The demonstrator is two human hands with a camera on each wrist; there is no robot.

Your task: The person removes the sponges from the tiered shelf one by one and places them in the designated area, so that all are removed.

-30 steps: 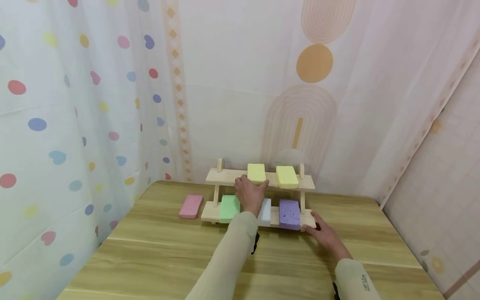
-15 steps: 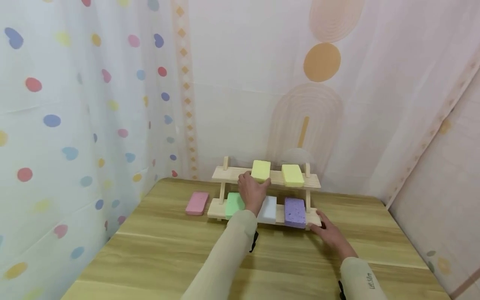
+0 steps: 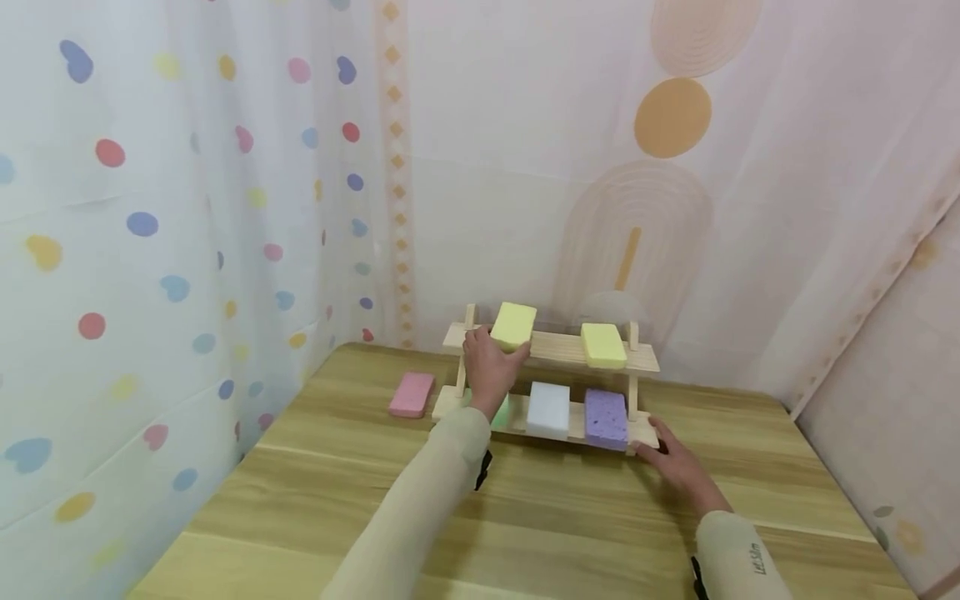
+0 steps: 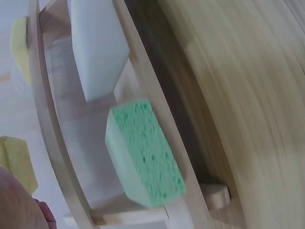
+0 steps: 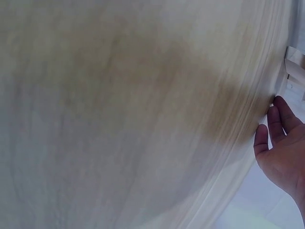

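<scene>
In the head view, my left hand (image 3: 491,371) pinches a yellow sponge (image 3: 513,326) between thumb and fingers at the left part of the upper board. That sponge is tilted, and in the left wrist view only part of the hand shows beside it. A two-tier wooden display rack (image 3: 557,346) stands on the table. My right hand (image 3: 682,471) grips the right end of its lower board, thumb in front and fingers at the side. A second yellow sponge (image 3: 603,345) sits on the upper board. Below are a green sponge (image 4: 148,152), partly hidden by my left hand in the head view, a white sponge (image 3: 549,409) and a purple sponge (image 3: 606,417).
A pink sponge (image 3: 412,394) lies on the wooden table (image 3: 570,517), left of the rack. Behind the table hangs a pale patterned curtain (image 3: 495,217), with a dotted curtain (image 3: 187,275) on the left.
My left hand has lifted the yellow sponge and shifted it left along the upper board, tilting it. The white sponge shows fully now. My right hand stays at the rack's end.
</scene>
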